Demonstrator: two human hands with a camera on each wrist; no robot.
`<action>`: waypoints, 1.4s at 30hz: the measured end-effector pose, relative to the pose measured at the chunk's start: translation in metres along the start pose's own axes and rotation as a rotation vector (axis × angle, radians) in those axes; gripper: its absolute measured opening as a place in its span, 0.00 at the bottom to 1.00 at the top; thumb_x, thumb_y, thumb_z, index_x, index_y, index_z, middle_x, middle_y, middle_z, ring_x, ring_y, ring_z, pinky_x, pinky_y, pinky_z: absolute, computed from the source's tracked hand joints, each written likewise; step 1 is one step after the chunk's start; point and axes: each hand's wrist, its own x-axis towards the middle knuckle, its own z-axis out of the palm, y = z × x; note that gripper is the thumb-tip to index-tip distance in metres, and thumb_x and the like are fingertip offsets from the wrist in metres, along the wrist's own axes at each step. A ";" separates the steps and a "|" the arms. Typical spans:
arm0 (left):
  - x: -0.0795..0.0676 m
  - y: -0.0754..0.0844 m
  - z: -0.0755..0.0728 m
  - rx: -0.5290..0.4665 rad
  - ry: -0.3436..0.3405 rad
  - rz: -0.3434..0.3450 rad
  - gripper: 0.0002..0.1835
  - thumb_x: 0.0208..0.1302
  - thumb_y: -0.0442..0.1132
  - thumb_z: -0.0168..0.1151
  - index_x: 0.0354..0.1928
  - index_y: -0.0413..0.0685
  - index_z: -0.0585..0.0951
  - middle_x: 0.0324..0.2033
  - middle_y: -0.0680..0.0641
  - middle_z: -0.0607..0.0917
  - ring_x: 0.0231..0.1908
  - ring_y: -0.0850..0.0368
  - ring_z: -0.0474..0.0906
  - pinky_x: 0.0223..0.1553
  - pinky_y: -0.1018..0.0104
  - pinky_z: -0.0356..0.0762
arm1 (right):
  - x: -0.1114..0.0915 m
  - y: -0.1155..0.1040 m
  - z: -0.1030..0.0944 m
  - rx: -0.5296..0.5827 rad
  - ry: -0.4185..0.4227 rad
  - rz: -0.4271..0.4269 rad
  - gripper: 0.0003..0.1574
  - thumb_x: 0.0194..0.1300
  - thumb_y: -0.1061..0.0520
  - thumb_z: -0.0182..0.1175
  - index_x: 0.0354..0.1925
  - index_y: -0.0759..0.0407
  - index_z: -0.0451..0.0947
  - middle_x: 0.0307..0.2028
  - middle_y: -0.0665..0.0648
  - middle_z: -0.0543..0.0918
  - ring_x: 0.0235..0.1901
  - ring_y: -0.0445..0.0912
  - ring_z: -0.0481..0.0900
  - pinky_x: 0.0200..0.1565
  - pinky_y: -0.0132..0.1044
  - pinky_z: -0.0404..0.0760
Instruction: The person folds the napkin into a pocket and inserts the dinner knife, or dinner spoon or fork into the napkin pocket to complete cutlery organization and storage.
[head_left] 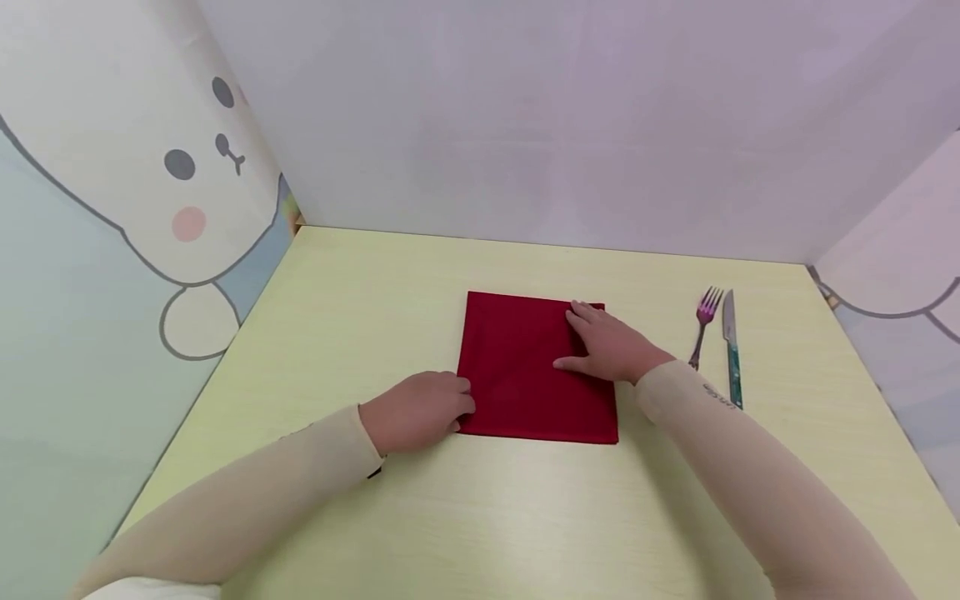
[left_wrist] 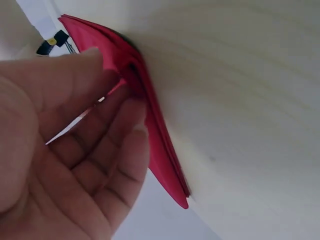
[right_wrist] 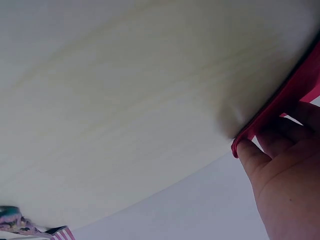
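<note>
A red cloth napkin (head_left: 517, 375), folded into a layered square, lies flat on the table. My left hand (head_left: 420, 410) is at its near left edge, fingers curled against the folded layers. In the left wrist view, the left hand (left_wrist: 75, 135) has its thumb and fingertips at the layered edge of the napkin (left_wrist: 162, 145). My right hand (head_left: 611, 343) rests on the napkin's far right part, fingers extended and thumb spread to the side. The right wrist view shows the right hand (right_wrist: 285, 175) with fingertips on the napkin's edge (right_wrist: 280, 102).
Right of the napkin lie a fork (head_left: 705, 317) and a knife (head_left: 732, 350) with a green handle, both partly covered by the right forearm. The pale table (head_left: 360, 300) meets a light curtain (head_left: 525, 125) at the back. Printed cloth (head_left: 90, 167) hangs at the left.
</note>
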 end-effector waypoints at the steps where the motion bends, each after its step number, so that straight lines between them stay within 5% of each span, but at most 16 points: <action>1: 0.002 -0.002 0.001 -0.017 0.001 -0.009 0.07 0.63 0.40 0.73 0.41 0.51 0.86 0.34 0.54 0.78 0.35 0.60 0.73 0.41 0.67 0.78 | 0.000 0.000 0.000 0.006 0.001 -0.002 0.63 0.68 0.30 0.63 0.80 0.67 0.51 0.80 0.69 0.50 0.79 0.63 0.47 0.74 0.56 0.57; 5: 0.006 -0.009 0.006 -0.059 -0.049 -0.061 0.25 0.64 0.47 0.73 0.60 0.46 0.82 0.58 0.46 0.80 0.59 0.50 0.76 0.61 0.60 0.75 | 0.000 0.000 0.001 0.017 0.002 -0.006 0.63 0.68 0.29 0.63 0.80 0.67 0.51 0.80 0.68 0.50 0.79 0.63 0.47 0.74 0.56 0.57; 10: 0.006 -0.018 0.014 -0.113 -0.162 -0.125 0.41 0.66 0.57 0.69 0.76 0.48 0.69 0.77 0.43 0.62 0.77 0.47 0.55 0.72 0.60 0.61 | 0.001 0.000 0.001 0.029 -0.009 0.004 0.65 0.67 0.28 0.63 0.81 0.65 0.49 0.80 0.67 0.49 0.79 0.62 0.45 0.74 0.56 0.56; 17: 0.007 -0.026 0.012 -0.166 -0.140 -0.118 0.33 0.74 0.51 0.62 0.75 0.47 0.70 0.77 0.42 0.63 0.77 0.45 0.54 0.73 0.57 0.60 | 0.001 0.002 -0.001 0.032 -0.016 0.005 0.65 0.66 0.29 0.64 0.81 0.64 0.48 0.80 0.67 0.48 0.79 0.62 0.45 0.74 0.56 0.57; 34: 0.012 -0.023 0.008 -0.149 -0.216 -0.161 0.38 0.72 0.51 0.65 0.79 0.48 0.65 0.79 0.42 0.57 0.79 0.45 0.48 0.72 0.59 0.61 | 0.000 0.002 -0.001 0.033 -0.008 0.014 0.65 0.66 0.29 0.64 0.81 0.63 0.48 0.81 0.66 0.48 0.79 0.62 0.45 0.73 0.56 0.58; 42: 0.016 -0.023 0.007 -0.132 -0.221 -0.161 0.38 0.72 0.50 0.66 0.78 0.47 0.66 0.78 0.40 0.59 0.78 0.42 0.50 0.74 0.56 0.58 | -0.024 -0.002 -0.003 0.041 0.001 0.022 0.65 0.66 0.30 0.65 0.81 0.63 0.48 0.81 0.65 0.49 0.79 0.64 0.46 0.73 0.57 0.59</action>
